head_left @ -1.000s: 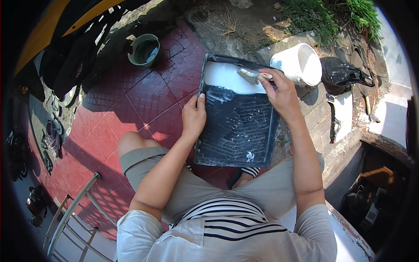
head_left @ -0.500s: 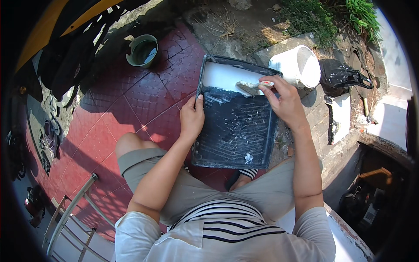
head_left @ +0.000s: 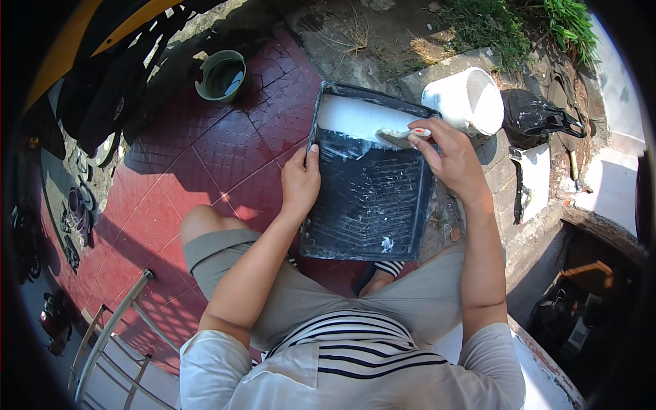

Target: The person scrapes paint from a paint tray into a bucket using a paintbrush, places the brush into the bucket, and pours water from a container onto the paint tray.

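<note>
A black paint tray [head_left: 369, 205] is held out in front of me, with white paint [head_left: 352, 116] pooled along its far end and streaks on its ribbed slope. My left hand [head_left: 301, 181] grips the tray's left rim, thumb on top and the other fingers hidden beneath. Between the thumb and fingers of my right hand [head_left: 451, 154] is the handle of a paintbrush [head_left: 403, 137]. The brush's paint-smeared head points left and rests at the near edge of the white pool.
A white bucket [head_left: 451, 102] stands beyond the tray on the right, beside a black plastic bag [head_left: 536, 113]. A green pail [head_left: 223, 76] with dark liquid sits on the red tiles [head_left: 164, 212] at far left. A metal-framed rack [head_left: 113, 328] is at lower left, and footwear [head_left: 78, 208] lies farther left.
My right hand and the brush have shifted slightly right along the paint's edge. White paint has spread a little nearer on the slope. The tray has risen slightly in view.
</note>
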`<act>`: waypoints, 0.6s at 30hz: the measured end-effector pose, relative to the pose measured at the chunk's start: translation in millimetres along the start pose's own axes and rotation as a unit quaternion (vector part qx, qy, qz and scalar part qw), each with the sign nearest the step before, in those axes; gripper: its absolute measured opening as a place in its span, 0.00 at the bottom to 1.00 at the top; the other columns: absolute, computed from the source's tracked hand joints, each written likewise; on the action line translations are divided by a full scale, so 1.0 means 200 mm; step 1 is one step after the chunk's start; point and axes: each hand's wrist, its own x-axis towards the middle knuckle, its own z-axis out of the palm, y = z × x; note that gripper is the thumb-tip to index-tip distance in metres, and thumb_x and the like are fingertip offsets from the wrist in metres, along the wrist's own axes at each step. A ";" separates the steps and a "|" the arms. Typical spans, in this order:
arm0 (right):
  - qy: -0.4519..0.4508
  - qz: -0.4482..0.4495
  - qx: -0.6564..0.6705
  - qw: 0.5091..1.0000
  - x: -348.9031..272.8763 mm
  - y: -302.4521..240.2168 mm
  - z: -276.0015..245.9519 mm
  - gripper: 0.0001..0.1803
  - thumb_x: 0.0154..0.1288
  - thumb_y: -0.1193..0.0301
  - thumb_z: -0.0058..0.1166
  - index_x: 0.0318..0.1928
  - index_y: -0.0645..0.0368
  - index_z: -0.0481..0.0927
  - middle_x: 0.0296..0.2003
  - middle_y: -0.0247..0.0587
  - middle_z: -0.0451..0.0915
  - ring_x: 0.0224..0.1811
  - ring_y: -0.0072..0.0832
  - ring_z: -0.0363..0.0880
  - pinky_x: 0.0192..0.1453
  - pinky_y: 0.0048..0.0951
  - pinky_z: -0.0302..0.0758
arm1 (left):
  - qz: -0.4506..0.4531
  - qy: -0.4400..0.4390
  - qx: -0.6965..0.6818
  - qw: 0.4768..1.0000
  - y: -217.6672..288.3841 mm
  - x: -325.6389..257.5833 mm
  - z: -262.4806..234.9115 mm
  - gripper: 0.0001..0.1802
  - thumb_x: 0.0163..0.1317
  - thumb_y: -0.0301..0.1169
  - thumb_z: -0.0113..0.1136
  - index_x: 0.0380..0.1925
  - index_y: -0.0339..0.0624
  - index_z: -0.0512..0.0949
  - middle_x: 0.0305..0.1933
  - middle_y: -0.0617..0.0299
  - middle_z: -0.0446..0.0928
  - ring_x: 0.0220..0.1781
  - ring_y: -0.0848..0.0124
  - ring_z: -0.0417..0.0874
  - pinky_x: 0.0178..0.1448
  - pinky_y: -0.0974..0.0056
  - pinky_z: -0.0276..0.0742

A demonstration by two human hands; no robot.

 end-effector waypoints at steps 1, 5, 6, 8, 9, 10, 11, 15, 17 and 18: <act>0.014 0.005 -0.001 1.000 0.00 0.01 -0.01 0.09 0.67 0.72 0.60 0.45 0.61 0.81 0.40 0.49 0.82 0.39 0.46 0.84 0.43 0.39 0.80 | -0.010 0.000 0.010 1.000 0.00 0.00 0.00 0.22 0.76 0.43 0.50 0.42 0.33 0.81 0.25 0.46 0.79 0.27 0.59 0.80 0.39 0.54 0.74; -0.010 0.015 -0.010 1.000 0.00 0.00 0.02 0.09 0.67 0.72 0.60 0.45 0.60 0.81 0.40 0.48 0.82 0.39 0.47 0.84 0.43 0.39 0.79 | -0.019 -0.011 0.003 1.000 -0.02 0.01 0.00 0.21 0.76 0.44 0.50 0.42 0.34 0.81 0.27 0.44 0.79 0.29 0.55 0.81 0.40 0.54 0.74; -0.006 0.010 0.001 1.000 0.00 0.00 0.02 0.09 0.67 0.72 0.60 0.45 0.60 0.81 0.39 0.48 0.82 0.39 0.46 0.85 0.43 0.39 0.80 | -0.009 -0.005 -0.005 1.000 -0.02 0.00 0.00 0.21 0.76 0.44 0.50 0.42 0.34 0.81 0.27 0.43 0.79 0.29 0.54 0.81 0.40 0.54 0.74; -0.003 0.004 0.011 1.000 0.01 -0.01 0.01 0.09 0.67 0.72 0.60 0.45 0.60 0.81 0.39 0.48 0.82 0.39 0.46 0.85 0.43 0.39 0.80 | 0.002 0.001 -0.013 1.000 -0.02 0.00 0.00 0.21 0.76 0.44 0.50 0.42 0.34 0.81 0.28 0.43 0.80 0.30 0.54 0.82 0.40 0.54 0.74; -0.002 0.000 0.001 1.000 0.01 -0.01 0.00 0.09 0.67 0.72 0.60 0.45 0.60 0.81 0.39 0.48 0.82 0.39 0.46 0.85 0.43 0.39 0.80 | 0.000 -0.001 -0.006 1.000 -0.02 0.00 0.00 0.21 0.76 0.44 0.50 0.43 0.35 0.81 0.28 0.43 0.80 0.31 0.53 0.82 0.40 0.54 0.74; -0.002 -0.004 -0.009 1.000 0.01 -0.01 0.00 0.09 0.67 0.72 0.60 0.45 0.60 0.81 0.40 0.48 0.82 0.39 0.46 0.84 0.43 0.39 0.80 | -0.001 -0.002 0.000 1.000 -0.02 0.00 0.00 0.21 0.76 0.44 0.50 0.43 0.35 0.81 0.29 0.43 0.80 0.31 0.52 0.82 0.41 0.54 0.75; -0.001 -0.005 -0.010 1.000 0.00 -0.01 0.00 0.09 0.67 0.72 0.60 0.45 0.60 0.81 0.40 0.48 0.82 0.39 0.46 0.84 0.43 0.39 0.80 | 0.000 -0.002 -0.001 1.000 -0.02 0.00 0.01 0.21 0.76 0.44 0.50 0.43 0.35 0.81 0.29 0.43 0.80 0.31 0.52 0.82 0.41 0.54 0.75; 0.003 0.004 0.015 1.000 0.00 -0.03 -0.01 0.09 0.67 0.72 0.60 0.44 0.62 0.81 0.40 0.47 0.82 0.38 0.47 0.84 0.42 0.39 0.80 | -0.005 -0.004 0.011 1.000 0.00 -0.01 -0.01 0.21 0.76 0.44 0.49 0.43 0.35 0.81 0.29 0.43 0.80 0.31 0.51 0.83 0.41 0.53 0.75; 0.018 0.015 0.036 0.999 -0.01 -0.03 -0.01 0.09 0.67 0.72 0.60 0.45 0.62 0.80 0.40 0.47 0.82 0.38 0.47 0.84 0.42 0.39 0.80 | -0.015 -0.012 0.023 1.000 0.00 -0.01 -0.01 0.22 0.76 0.44 0.49 0.43 0.35 0.81 0.29 0.43 0.80 0.32 0.51 0.83 0.41 0.53 0.75; 0.008 -0.009 0.015 1.000 -0.02 -0.01 0.02 0.09 0.67 0.72 0.60 0.45 0.62 0.80 0.41 0.47 0.82 0.39 0.46 0.84 0.42 0.39 0.80 | -0.008 -0.011 0.017 1.000 -0.01 -0.01 0.00 0.22 0.76 0.44 0.49 0.43 0.35 0.81 0.29 0.43 0.80 0.32 0.51 0.83 0.41 0.53 0.75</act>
